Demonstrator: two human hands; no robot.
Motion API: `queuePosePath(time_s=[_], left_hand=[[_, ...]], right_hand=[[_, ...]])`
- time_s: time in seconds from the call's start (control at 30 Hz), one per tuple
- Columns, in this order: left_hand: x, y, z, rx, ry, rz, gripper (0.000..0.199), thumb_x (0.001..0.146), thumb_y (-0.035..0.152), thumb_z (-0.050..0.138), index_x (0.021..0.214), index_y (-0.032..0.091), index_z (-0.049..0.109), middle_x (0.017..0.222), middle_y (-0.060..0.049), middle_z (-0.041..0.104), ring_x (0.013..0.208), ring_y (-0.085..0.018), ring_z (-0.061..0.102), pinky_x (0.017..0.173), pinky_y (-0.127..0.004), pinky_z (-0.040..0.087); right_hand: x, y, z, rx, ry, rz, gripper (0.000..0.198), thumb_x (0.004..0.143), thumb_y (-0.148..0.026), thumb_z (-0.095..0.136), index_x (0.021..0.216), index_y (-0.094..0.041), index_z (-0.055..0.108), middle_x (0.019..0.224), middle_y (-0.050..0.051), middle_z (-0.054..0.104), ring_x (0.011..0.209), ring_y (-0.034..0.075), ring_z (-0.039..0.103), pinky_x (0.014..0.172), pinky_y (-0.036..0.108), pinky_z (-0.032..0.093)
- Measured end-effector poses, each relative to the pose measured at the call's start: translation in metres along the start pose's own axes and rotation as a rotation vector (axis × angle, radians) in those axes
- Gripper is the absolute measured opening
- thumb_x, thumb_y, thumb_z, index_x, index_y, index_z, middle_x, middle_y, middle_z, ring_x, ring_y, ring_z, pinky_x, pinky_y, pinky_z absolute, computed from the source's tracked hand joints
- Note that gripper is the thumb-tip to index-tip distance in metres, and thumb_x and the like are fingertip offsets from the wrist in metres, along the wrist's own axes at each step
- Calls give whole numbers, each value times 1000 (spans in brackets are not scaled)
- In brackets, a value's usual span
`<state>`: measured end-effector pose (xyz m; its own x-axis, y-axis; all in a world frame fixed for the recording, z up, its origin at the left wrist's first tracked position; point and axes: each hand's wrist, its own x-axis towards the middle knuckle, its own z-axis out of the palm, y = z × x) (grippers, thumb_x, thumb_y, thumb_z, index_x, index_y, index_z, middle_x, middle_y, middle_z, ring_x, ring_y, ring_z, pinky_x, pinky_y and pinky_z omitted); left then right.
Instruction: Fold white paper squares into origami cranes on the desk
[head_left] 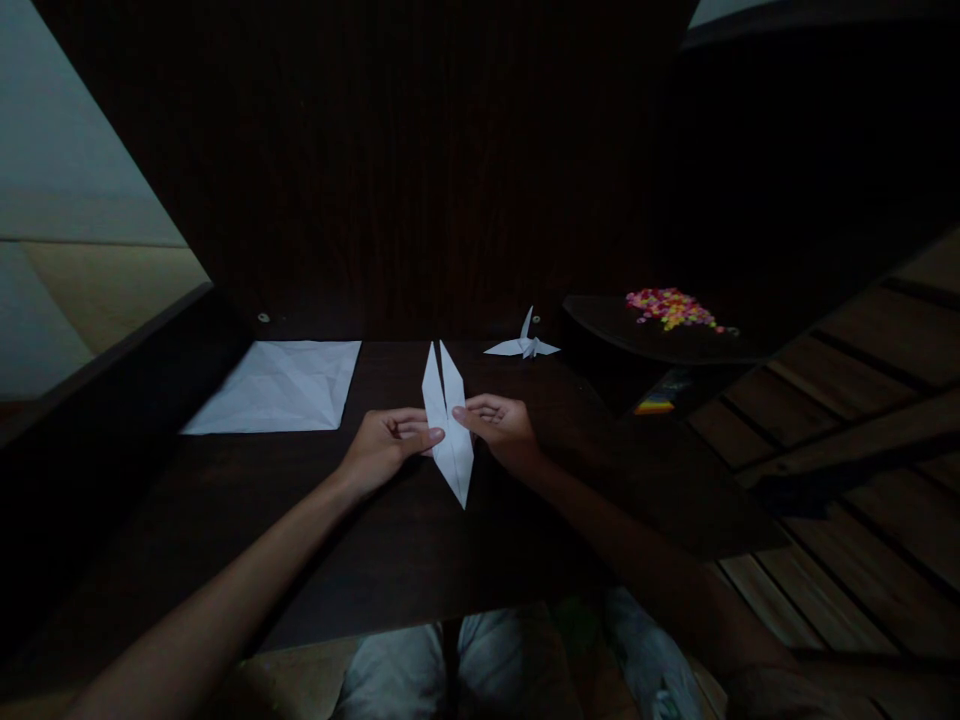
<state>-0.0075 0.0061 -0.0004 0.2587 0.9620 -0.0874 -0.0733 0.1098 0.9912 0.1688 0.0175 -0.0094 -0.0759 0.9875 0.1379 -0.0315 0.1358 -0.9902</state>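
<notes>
A folded white origami paper point(453, 462), long and diamond-shaped with a slit down its upper half, is held between both hands above the dark table. My left hand point(386, 445) pinches its left edge, thumb on top and fingers behind. On the opposite edge, my right hand point(502, 430) grips it the same way. The two upper points stand slightly apart, and the single lower point aims toward my body. Farther back lies a finished-looking white origami crane point(525, 346) with its wings spread. To the left, creased white paper point(281, 388) lies flat.
Small pink, yellow and orange pieces point(675, 309) are heaped on a raised curved shelf point(607, 325) at the right. A dark side board point(112, 365) borders the table point(337, 580) on the left. Wooden slats point(862, 400) show at the right.
</notes>
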Motion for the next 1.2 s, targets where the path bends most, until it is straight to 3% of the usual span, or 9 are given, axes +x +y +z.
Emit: queuePosePath(time_s=[0.2, 0.3, 0.4, 0.57, 0.77, 0.97, 1.1, 1.2], left_hand=[[2, -5, -2, -74, -19, 19, 39, 59, 28, 83, 91, 12, 67, 75, -5, 73, 67, -17, 69, 69, -29, 57], [4, -5, -2, -97, 38, 32, 48, 58, 27, 83, 97, 15, 59, 71, -1, 72, 62, -14, 68, 66, -28, 57], [5, -6, -3, -95, 113, 69, 45, 57, 27, 84, 88, 17, 54, 67, 1, 70, 60, -13, 67, 63, -27, 57], [6, -12, -1, 9, 137, 150, 30, 60, 31, 82, 74, 13, 63, 66, 0, 67, 63, -13, 65, 62, -26, 58], [3, -11, 1, 114, 87, 103, 33, 60, 29, 81, 87, 12, 72, 72, -3, 70, 61, -12, 64, 63, -25, 57], [3, -10, 1, 36, 65, 93, 36, 57, 26, 82, 87, 13, 66, 71, -1, 69, 63, -14, 67, 64, -26, 57], [4, -10, 3, -38, 136, 123, 50, 56, 28, 83, 93, 18, 51, 70, 1, 70, 62, -16, 68, 62, -27, 57], [3, -7, 3, -11, 215, 137, 56, 55, 30, 84, 98, 17, 50, 74, -2, 71, 66, -17, 70, 66, -29, 57]], right_hand=[[3, 4, -2, 54, -15, -36, 31, 67, -36, 73, 87, -18, 57, 54, -5, 58, 46, 10, 52, 46, 22, 41], [2, 7, -1, 57, -16, -101, 33, 71, -35, 70, 93, -20, 51, 57, -6, 57, 47, 10, 52, 47, 22, 41], [3, 10, 1, 62, -43, -135, 28, 73, -35, 68, 90, -20, 51, 63, -4, 57, 51, 10, 53, 47, 22, 42], [4, 12, 1, 21, -11, -199, 22, 74, -34, 68, 84, -19, 55, 69, -1, 57, 59, 11, 56, 53, 23, 45], [5, 16, -1, -43, -6, -224, 20, 74, -34, 68, 82, -18, 59, 71, 1, 59, 64, 12, 58, 58, 25, 47], [4, 14, 0, -51, 20, -202, 23, 73, -37, 68, 81, -18, 59, 70, 1, 59, 63, 13, 57, 56, 25, 47], [3, 10, 0, -32, 58, -203, 24, 73, -37, 69, 84, -19, 57, 69, 0, 59, 59, 12, 57, 50, 24, 47], [2, 10, 0, -4, 51, -182, 27, 71, -36, 71, 85, -20, 55, 68, -1, 58, 56, 11, 57, 45, 22, 48]])
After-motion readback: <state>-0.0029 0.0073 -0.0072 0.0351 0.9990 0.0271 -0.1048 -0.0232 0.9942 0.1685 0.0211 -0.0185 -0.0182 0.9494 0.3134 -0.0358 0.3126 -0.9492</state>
